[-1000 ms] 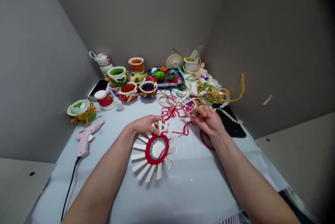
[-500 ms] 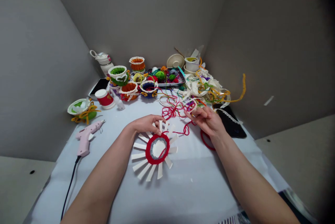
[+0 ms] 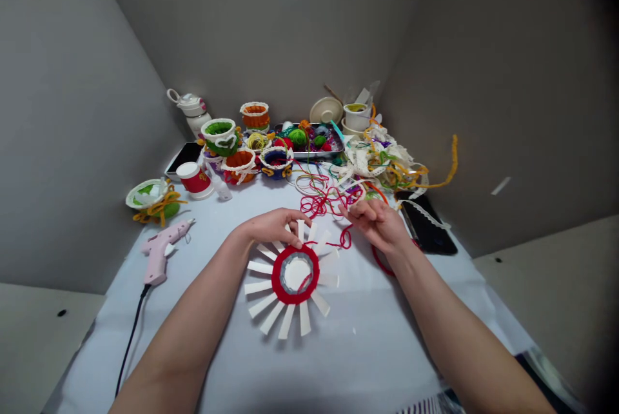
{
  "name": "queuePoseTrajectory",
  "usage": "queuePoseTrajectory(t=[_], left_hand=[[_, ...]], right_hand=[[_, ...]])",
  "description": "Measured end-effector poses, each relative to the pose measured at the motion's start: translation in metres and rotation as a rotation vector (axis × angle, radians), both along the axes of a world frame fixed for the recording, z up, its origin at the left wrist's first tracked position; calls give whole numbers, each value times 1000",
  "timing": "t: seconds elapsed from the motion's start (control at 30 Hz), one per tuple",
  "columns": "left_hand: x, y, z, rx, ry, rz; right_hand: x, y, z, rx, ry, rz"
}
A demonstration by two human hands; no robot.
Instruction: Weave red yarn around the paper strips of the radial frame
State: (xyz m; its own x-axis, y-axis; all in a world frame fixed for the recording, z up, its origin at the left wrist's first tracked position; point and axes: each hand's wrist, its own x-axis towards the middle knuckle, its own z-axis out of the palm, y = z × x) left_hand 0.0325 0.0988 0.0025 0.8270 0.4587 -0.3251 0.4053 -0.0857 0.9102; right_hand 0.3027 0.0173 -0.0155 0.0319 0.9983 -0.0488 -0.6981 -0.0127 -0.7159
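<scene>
My left hand (image 3: 285,228) grips a paper cup (image 3: 296,267) by its far side, thumb on the near face. The cup's wall is cut into white strips that fan outward, and a band of red yarn is woven around its base. From the far edge of the band a strand of red yarn (image 3: 345,237) runs to my right hand (image 3: 377,224), whose fingers are curled around it; the exact grip is partly hidden. Below the right wrist a red ring-shaped thing (image 3: 382,262) lies partly covered. Loose loops of red yarn (image 3: 316,202) lie just beyond both hands.
A pink glue gun (image 3: 162,249) with a black cord lies at left. Behind stand a red paper cup (image 3: 193,179), several yarn-woven baskets (image 3: 220,137) and a tray (image 3: 314,155) of yarn balls. Lace and yarn (image 3: 387,162) pile up at right, beside a dark flat device (image 3: 432,233).
The cup in my left hand has turned a little and shifted slightly right, its strips facing me more fully. My right hand has moved slightly, its fingers still curled.
</scene>
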Motion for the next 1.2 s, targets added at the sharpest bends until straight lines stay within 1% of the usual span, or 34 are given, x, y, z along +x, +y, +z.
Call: queuePoseTrajectory(t=[0.1, 0.17, 0.27, 0.33, 0.43, 0.5, 0.67, 0.77, 0.93, 1.1, 1.2], left_hand=[[4, -7, 12, 74, 15, -18], [6, -13, 21, 127, 21, -15], [9, -20, 30, 188, 28, -10], [9, -22, 35, 215, 43, 5], [7, -22, 38, 272, 87, 58], [5, -20, 38, 303, 114, 87], [3, -18, 37, 315, 150, 113], [4, -17, 37, 324, 162, 135], [5, -15, 34, 409, 123, 175], [6, -16, 30, 362, 95, 183], [7, -17, 30, 335, 99, 177]], right_hand=[[-13, -3, -1, 60, -161, -13], [-23, -9, 2, 77, -274, 28], [-36, -18, 5, 74, -456, 166], [-40, -23, 4, 58, -586, 280], [-36, -25, 0, 33, -666, 454], [-32, -23, -2, 56, -703, 503], [-26, -17, -1, 135, -842, 427], [-27, -16, -2, 128, -891, 429], [-25, -15, -4, 127, -962, 414], [-20, -14, -1, 148, -1015, 259], [-19, -14, 2, 165, -1009, 234]])
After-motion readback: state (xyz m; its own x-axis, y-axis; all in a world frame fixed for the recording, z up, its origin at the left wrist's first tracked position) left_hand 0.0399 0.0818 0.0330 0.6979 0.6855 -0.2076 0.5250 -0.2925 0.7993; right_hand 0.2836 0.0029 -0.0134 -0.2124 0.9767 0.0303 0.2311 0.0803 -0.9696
